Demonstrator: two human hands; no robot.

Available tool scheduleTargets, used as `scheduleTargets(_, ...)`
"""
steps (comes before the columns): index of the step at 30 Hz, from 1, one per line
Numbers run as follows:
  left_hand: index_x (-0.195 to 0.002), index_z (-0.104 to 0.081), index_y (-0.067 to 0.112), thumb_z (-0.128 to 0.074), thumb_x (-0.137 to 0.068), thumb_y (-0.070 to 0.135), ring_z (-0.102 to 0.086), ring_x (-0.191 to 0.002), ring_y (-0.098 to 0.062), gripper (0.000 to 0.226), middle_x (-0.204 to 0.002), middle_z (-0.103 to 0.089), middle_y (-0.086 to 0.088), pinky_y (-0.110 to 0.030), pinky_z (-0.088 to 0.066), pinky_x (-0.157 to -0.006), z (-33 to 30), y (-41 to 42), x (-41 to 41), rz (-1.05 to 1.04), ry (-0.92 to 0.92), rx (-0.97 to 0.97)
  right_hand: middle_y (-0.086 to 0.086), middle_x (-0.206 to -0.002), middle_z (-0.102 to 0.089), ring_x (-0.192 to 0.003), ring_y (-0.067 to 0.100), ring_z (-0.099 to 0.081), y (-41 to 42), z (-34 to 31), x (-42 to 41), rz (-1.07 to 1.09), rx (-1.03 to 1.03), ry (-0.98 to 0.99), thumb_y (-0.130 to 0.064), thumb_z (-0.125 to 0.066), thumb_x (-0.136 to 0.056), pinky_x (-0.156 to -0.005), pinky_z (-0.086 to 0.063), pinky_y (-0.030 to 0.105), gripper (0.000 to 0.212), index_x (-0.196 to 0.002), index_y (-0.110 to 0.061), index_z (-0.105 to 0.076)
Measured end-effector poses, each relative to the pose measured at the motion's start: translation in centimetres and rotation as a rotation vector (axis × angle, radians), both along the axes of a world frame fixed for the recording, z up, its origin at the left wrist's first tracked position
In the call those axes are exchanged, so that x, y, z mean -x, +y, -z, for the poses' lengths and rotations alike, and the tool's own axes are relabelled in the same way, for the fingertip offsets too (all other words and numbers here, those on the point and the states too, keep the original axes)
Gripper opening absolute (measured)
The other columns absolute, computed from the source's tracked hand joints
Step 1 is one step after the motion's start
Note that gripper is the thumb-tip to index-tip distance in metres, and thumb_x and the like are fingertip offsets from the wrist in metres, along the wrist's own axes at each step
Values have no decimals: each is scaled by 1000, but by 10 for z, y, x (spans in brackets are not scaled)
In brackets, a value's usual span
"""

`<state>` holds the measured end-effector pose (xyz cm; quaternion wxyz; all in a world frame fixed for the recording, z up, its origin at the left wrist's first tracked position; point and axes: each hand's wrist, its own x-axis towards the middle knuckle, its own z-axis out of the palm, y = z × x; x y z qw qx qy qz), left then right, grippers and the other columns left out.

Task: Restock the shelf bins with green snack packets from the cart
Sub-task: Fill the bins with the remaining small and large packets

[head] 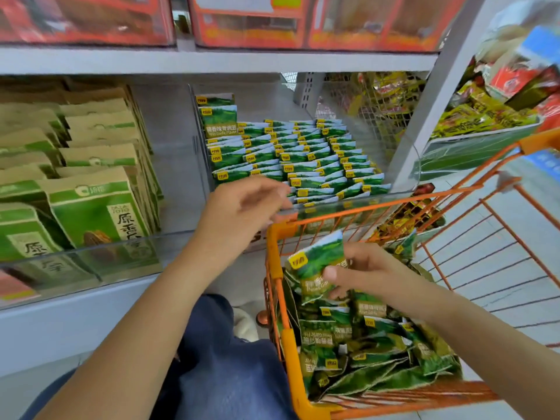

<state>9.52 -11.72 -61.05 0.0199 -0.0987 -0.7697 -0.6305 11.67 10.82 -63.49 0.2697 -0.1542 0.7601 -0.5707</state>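
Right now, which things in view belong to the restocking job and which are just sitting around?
Job: green snack packet pinched in the right hand; loose packets in the orange cart; rows in the clear shelf bin; left hand at its front.

Idle: brown-green pouches; red boxes; yellow packets.

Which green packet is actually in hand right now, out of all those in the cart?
The upright green packet at the cart's front-left corner: the right hand pinches it above the loose pile, which lies flat and untouched.
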Motion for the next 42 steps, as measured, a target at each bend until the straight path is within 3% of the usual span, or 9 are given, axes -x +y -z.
scheduleTargets(4,-99,-70,33,-76,-74,45,-69,-88,-6,29,-93,-74,11,-22,-53,-75,-8,-1,-6,251,-74,16,14,-79,-42,-72,31,-40,-20,-15,21,231,164,140,-54,-76,-70,-68,-53,28,82,-89,21,-48)
scheduleTargets(7,-86,-70,36,-74,-71,41,-69,-84,-2,16,-85,-74,13,-16,-50,-73,-10,-2,-6,85,35,4,16,-63,-27,-58,26,-29,-42,-33,35,296,125,291,-49,-75,-76,-61,-37,22,65,-70,7,-42)
scheduleTargets(10,-65,-66,37,-77,-78,23,-67,-74,3,22,-73,-72,15,-9,-46,-65,-12,-15,0,-86,65,-7,-15,-54,-31,-51,0,-32,-66,-52,47,289,84,434,-30,-68,-79,-52,-26,11,39,-62,-17,-35)
scheduleTargets(16,-127,-60,26,-61,-90,33,-51,-118,-12,37,-121,-64,6,-16,-30,-96,-5,-43,18,-526,340,492,-13,-52,-23,-50,7,-23,-102,-55,106,339,91,427,-17,-71,-84,-52,-21,22,49,-58,-20,-29)
scheduleTargets(19,-149,-29,22,-51,-95,47,-37,-135,-22,63,-149,-40,-3,-31,-31,-105,0,-55,28,-400,-4,561,-2,-59,-21,-55,15,-25,-119,-35,151,381,58,364,-17,-70,-86,-55,-24,29,48,-61,-18,-29)
scheduleTargets(27,-153,-11,25,-25,-93,62,-38,-135,-22,71,-154,-32,-3,-35,-37,-103,7,-55,37,-301,-72,679,-4,-71,-38,-65,10,-43,-175,-11,241,367,-101,218,-19,-64,-91,-49,-39,14,35,-72,-25,-36)
scheduleTargets(32,-151,-16,23,-27,-93,63,-40,-132,-23,71,-149,-39,-4,-37,-39,-101,6,-55,43,-308,-68,727,5,-63,-45,-54,16,-53,-185,7,251,435,-208,317,-23,-74,-83,-74,-55,47,40,-65,-17,-39)
scheduleTargets(37,-150,-19,21,-29,-94,61,-38,-133,-22,70,-149,-36,-4,-35,-35,-101,3,-53,41,-338,-62,727,11,-107,-63,-85,24,-62,-174,1,229,534,-134,314,-39,-75,-80,-85,-53,43,49,-110,-12,-48)
scheduleTargets(42,-139,-44,13,-38,-98,40,-38,-125,-20,49,-139,-47,-7,-26,-27,-103,-6,-42,26,-499,348,659,-2,-87,-64,-70,17,-63,-118,-29,158,476,-115,490,-27,-63,-91,-61,-48,32,17,-103,-18,-55)
